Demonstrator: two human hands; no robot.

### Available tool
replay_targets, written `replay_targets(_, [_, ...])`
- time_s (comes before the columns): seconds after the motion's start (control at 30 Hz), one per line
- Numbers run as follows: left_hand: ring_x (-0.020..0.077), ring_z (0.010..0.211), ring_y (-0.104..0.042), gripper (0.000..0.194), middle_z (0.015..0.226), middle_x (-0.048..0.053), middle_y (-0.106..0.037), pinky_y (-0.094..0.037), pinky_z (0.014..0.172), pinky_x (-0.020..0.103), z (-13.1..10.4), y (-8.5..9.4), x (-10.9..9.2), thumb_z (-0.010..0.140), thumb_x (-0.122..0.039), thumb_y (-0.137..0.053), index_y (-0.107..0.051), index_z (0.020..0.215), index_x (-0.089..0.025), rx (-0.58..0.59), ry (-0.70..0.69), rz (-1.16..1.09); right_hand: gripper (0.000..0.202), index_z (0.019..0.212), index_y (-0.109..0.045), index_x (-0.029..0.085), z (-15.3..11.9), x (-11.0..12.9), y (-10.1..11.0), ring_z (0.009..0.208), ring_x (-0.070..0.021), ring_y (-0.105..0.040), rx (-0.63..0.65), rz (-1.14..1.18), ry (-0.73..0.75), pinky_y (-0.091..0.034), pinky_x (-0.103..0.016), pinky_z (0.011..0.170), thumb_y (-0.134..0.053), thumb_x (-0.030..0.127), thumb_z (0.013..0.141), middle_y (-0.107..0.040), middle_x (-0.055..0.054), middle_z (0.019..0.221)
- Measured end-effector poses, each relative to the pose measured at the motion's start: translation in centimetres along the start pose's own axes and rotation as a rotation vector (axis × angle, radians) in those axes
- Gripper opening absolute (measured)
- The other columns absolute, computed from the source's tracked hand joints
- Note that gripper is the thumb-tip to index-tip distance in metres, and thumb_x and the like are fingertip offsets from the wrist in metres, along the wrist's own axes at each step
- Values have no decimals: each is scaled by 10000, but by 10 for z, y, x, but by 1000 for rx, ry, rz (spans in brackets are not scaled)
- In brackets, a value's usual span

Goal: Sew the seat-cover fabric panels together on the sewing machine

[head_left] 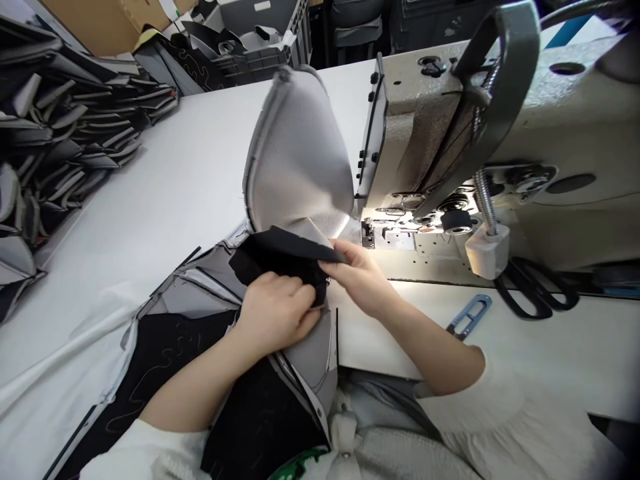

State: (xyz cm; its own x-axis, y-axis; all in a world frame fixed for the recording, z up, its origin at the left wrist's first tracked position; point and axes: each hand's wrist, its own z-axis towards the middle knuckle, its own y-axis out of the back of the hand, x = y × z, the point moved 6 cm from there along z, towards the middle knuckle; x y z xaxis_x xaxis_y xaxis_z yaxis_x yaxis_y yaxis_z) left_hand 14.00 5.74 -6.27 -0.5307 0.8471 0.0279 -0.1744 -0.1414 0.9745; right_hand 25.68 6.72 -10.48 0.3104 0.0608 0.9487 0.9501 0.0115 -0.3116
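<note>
A large sewn cover of grey and black fabric (187,333) lies across the table's front and down over my lap. Its rounded grey mesh part (300,147) stands up beyond my hands, left of the sewing machine's needle area. My right hand (357,277) pinches the edge of a black fabric flap (295,247) between thumb and fingers. Close beside it, my left hand (277,310) is closed on the black fabric lower down, fingers curled over it. The inside of the fold between the hands is dark and partly hidden.
The sewing machine (565,133) fills the right side, its lamp lit. Black-handled scissors (525,290) and blue thread snips (470,317) lie before it. Stacked fabric pieces (65,127) stand at the left. A grey crate (265,60) holding scraps is at the back.
</note>
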Motion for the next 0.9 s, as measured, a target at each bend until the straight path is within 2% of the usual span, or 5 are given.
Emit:
replay_targets(0.1, [202,581,-578,224,626,52,-622,-384,552,305,1,-3,28,763,-357,-526,-620,723,-157,-2,226,-194,301,1067,-633,205,-14,25,-4,1060,-206,-515,167,-267,322,-417,-389,963,-537,189,782,-563,-63,1076])
replay_targets(0.27, [312,1099,-546,493,1167,114,-616,-435,888,386,10,-18,37,746,-457,-581,-585,1145,-168,148,418,-673,458,1213,-542,272,-31,22,-1,1078,-186,-526,22,-323,637,-478,-384,922,-337,71,857,-517,-70,1137])
replay_targets(0.43, [275,1143,-524,319,1046,56,-675,-395,974,344,1,-30,55,754,-425,-580,-655,934,-171,-219,890,-1139,535,1295,-454,297,-44,16,-10,1147,-210,-506,0,-546,954,-477,-421,936,-314,34,851,-489,-88,1245])
replay_targets(0.67, [175,667,-646,277,719,24,-683,-510,621,252,-17,-32,56,618,-355,-693,-636,781,-139,-462,1007,-1914,236,1088,-605,260,-23,29,3,1221,-279,-416,-166,-1074,1065,-332,-503,1017,-516,261,870,-527,-85,1208])
replay_targets(0.9, [48,320,-352,341,474,-32,-526,-194,293,172,-21,-35,58,697,-472,-612,-533,626,-147,-201,970,-1767,324,674,-567,208,18,54,-28,644,-136,-529,87,-1308,1129,-380,-337,886,-407,329,928,-573,5,615])
